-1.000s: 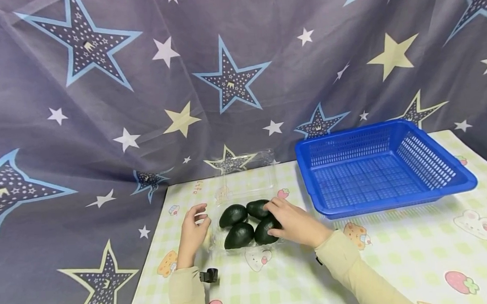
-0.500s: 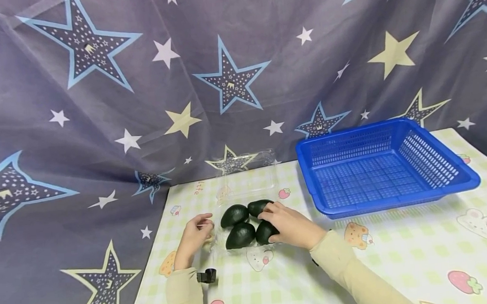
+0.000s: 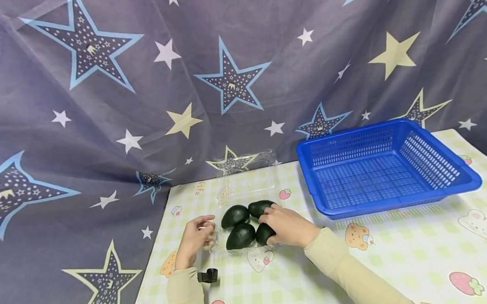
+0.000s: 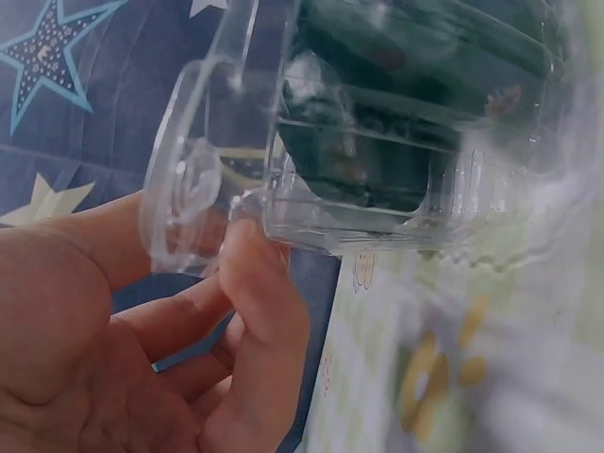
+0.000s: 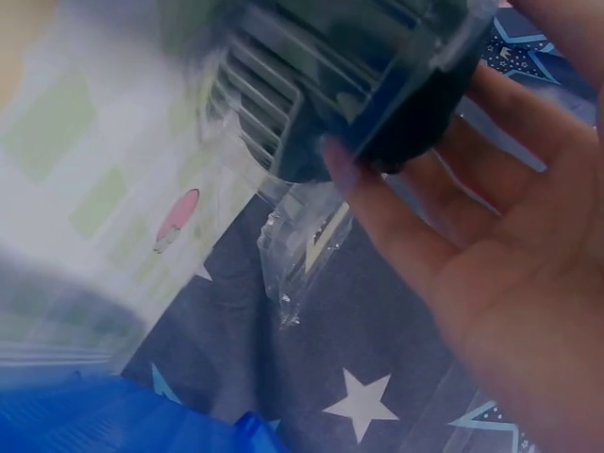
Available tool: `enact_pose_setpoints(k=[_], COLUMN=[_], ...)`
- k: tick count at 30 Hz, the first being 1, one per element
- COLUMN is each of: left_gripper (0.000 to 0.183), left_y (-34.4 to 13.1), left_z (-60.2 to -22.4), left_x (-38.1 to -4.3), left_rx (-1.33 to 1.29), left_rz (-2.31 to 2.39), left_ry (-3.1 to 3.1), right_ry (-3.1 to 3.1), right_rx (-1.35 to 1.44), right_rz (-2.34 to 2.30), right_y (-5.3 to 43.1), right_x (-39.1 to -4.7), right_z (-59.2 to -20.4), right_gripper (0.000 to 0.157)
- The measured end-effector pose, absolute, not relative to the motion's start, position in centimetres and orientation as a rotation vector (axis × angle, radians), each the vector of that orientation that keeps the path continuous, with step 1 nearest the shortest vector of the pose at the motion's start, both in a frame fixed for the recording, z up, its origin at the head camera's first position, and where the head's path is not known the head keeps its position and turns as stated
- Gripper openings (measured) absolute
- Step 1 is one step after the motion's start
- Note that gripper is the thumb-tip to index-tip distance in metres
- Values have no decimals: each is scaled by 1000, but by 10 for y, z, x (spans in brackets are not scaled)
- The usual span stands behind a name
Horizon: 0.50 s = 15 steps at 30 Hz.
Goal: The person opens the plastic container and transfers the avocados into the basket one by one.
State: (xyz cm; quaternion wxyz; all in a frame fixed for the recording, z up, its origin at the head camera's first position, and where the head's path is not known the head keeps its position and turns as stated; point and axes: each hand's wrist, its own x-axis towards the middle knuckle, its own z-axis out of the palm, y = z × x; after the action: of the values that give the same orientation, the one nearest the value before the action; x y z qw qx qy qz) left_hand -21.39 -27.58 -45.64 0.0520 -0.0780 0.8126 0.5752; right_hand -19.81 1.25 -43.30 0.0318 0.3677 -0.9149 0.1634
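Several dark green avocados (image 3: 240,236) lie in a clear plastic clamshell box (image 3: 222,245), its lid (image 3: 251,181) folded back toward the curtain. At the box's left side, my left hand (image 3: 193,239) pinches its edge; the left wrist view shows the thumb and fingers at the clear rim (image 4: 179,189). My right hand (image 3: 292,225) reaches in from the right, fingers curled over the near right avocado (image 3: 264,234) and covering part of it. In the right wrist view, fingertips touch this dark avocado (image 5: 415,123) above the box wall.
A blue perforated plastic basket (image 3: 365,182) stands to the right of the box. Both are on a table with a green checked cloth (image 3: 398,263). A dark curtain with stars (image 3: 236,14) hangs behind the table and at its left.
My right hand has shifted slightly left and closed further over the near right avocado. The left hand's fingers have drawn in at the box's edge. The basket has stayed put.
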Motion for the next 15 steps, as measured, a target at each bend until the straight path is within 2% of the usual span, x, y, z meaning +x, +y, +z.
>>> enact_pose_setpoints(k=[7,12,15], left_gripper=[38,39,40], left_y=[-279,-276,-277], left_z=[-457,-451,-455], left_x=[-214,-212,-213], left_rx=[-234,-218,-214], left_rz=[1730,1732,1735], left_ry=[2478,2456,2460], right_ry=[-2890,-2892,-2905], right_rx=[1130,1137,1113], right_rz=[429,349,345], right_y=[4,0,0], right_x=[-198,-196,-196], right_z=[-425,-421,-424], right_gripper=[59,49,50])
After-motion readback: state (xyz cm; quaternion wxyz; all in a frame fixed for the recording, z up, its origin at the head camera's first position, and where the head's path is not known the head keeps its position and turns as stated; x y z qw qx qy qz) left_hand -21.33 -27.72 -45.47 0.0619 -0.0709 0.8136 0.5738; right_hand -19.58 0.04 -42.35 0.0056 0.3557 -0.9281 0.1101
